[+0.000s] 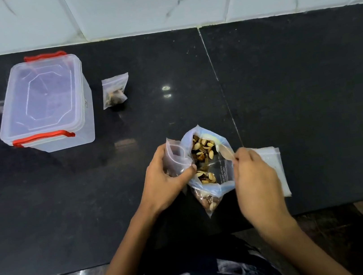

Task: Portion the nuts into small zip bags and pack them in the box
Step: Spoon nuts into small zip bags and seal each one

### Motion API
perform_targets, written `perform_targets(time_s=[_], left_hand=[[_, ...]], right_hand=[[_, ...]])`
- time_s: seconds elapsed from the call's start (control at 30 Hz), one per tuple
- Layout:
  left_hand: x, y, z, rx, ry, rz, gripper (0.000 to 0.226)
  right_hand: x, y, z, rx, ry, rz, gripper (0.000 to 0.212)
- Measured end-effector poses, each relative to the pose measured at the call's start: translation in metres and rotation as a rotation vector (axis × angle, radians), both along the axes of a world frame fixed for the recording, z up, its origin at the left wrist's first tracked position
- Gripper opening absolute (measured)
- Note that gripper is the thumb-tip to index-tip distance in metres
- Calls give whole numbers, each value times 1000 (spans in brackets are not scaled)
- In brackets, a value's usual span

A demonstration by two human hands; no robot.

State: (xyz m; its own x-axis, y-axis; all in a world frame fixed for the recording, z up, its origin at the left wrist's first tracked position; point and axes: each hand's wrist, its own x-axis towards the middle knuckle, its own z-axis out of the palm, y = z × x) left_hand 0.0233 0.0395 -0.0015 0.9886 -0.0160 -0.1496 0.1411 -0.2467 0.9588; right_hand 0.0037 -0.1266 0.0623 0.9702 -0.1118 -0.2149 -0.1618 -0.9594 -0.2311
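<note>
Two hands are sharing the job: I'm curling my left hand (162, 178) around a small zip bag (176, 155), holding its mouth open beside the big bag of nuts (204, 157), while my right hand (255, 173) is pinching a pale spoon (225, 152) over them. One filled crinkly bag (114, 90) is waiting near the lidded translucent box (45, 101); flat spare bags (272, 166) are lying just right.
</note>
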Motion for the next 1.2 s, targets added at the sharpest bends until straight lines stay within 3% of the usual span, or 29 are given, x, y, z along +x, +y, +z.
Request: perform_targets(time_s=[0.37, 0.8, 0.93, 1.2], left_hand=[[8, 0, -3, -77, 109, -23, 44], [9, 1, -1, -151, 136, -65, 38], [10, 0, 0, -186, 171, -97, 42], [7, -1, -3, -284, 166, -20, 43]], right_hand=[[0, 8, 0, -1, 32, 85, 39], [4, 14, -14, 70, 63, 191, 33], [15, 11, -18, 180, 77, 146, 15], [15, -19, -32, 554, 181, -31, 14]])
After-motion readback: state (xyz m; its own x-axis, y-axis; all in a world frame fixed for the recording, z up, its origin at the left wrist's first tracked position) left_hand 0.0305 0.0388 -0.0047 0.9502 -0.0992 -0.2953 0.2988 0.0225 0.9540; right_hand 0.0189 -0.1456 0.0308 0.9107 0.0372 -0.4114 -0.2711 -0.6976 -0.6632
